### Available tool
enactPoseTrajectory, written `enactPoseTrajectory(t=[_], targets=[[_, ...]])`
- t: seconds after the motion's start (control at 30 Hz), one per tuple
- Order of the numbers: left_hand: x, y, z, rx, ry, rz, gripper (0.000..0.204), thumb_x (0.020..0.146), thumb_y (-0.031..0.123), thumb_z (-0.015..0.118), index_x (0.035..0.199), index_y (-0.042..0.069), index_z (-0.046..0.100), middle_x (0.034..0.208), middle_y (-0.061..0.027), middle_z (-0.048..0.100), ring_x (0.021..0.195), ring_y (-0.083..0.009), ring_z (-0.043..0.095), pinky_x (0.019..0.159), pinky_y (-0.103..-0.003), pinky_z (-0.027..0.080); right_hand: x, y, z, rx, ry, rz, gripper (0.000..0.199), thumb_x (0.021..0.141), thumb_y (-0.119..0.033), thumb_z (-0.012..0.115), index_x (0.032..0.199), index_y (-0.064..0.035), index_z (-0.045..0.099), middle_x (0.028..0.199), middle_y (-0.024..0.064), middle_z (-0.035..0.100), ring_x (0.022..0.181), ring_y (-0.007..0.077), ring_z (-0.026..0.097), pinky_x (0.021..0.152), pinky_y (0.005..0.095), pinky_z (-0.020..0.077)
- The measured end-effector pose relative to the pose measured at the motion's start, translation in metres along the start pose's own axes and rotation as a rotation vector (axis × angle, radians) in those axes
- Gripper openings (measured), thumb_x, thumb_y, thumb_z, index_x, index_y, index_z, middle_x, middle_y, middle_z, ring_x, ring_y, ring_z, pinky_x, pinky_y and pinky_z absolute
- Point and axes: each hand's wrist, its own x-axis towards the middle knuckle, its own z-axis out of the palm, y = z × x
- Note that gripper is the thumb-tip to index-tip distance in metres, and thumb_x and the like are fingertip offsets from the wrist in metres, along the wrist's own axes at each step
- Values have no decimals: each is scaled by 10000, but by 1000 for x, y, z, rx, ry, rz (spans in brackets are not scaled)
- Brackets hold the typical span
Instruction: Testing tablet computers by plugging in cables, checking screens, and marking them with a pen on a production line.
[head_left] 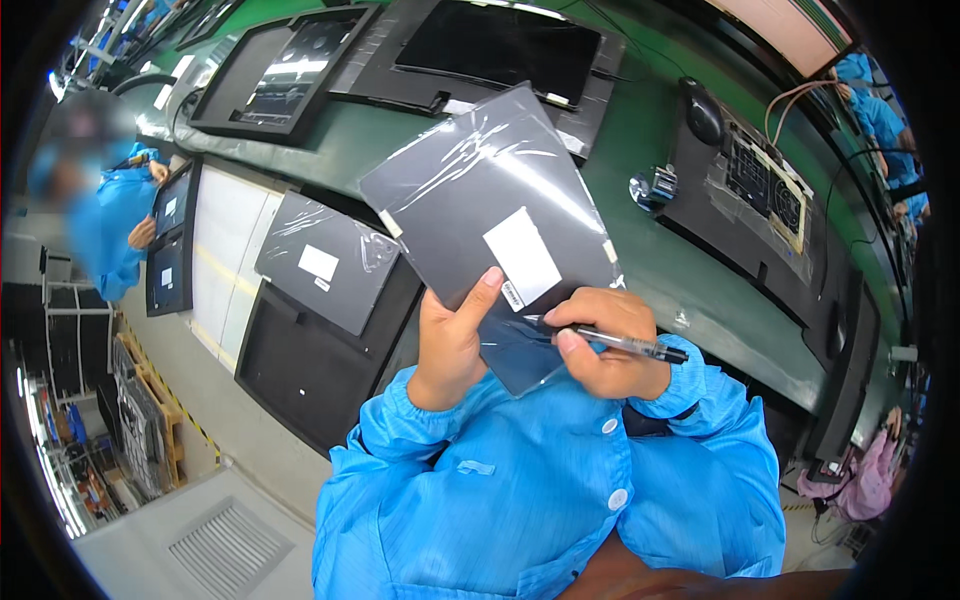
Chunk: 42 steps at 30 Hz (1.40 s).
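Observation:
A flat grey panel [450,195] wrapped in clear, wrinkled film is tilted up in front of my chest. On its lower half sits a white label [523,258]. My left hand [450,340] is closed on the panel's lower left edge, its thumb lying on the face beside the label. In my right hand [612,335] is a pen [635,346] with a clear barrel and a dark end. That hand rests against the lower right part of the panel, with the pen's tip end over the film. The tip itself is hard to make out.
To the left, a second film-covered panel [285,235] leans over a black tray [310,365]. A black screen [500,48] and another tray [215,95] stand behind on the green table [640,255]. A mouse [702,112] lies at right. At far left, a person's hands [142,232] touch black trays.

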Motion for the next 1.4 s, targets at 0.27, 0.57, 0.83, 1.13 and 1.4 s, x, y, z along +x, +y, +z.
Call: enactPoseTrajectory(t=[0.27,0.57,0.83,1.13,1.4], targets=[[-3,4,-1,0,15,-16,338,1118,97,663,1440,3,617,1334,-126,727,1182,-227,740,995,-388,619,4,0,15,-30,4,60,197,899,-75,777,1081,-7,746,835,144,740,709,298,734,654,405,572],[-31,48,-45,14,318,-11,476,1081,176,725,1502,-11,605,1335,-132,743,1169,-258,751,1035,-404,611,-32,14,-11,145,228,0,243,997,-167,706,1157,16,720,808,153,682,662,256,636,626,374,506],[-131,136,-239,-32,651,124,504,1108,233,663,1507,-58,567,1382,-247,727,1204,-400,756,1090,-534,614,-61,35,-29,297,199,391,252,1120,-161,605,1278,3,712,966,87,719,796,109,605,717,272,497],[-185,120,-352,122,806,14,512,1071,200,721,1491,-56,579,1335,-231,743,1163,-382,767,1043,-537,639,-74,54,-38,327,173,490,266,1125,-229,640,1238,-6,733,927,75,731,783,112,623,720,285,515],[-165,110,-342,199,854,45,568,1023,190,792,1479,-75,582,1328,-194,744,1162,-333,759,1022,-484,628,-53,38,-25,232,-33,435,254,1075,-198,706,1233,-2,740,958,116,752,846,197,700,775,356,564]])
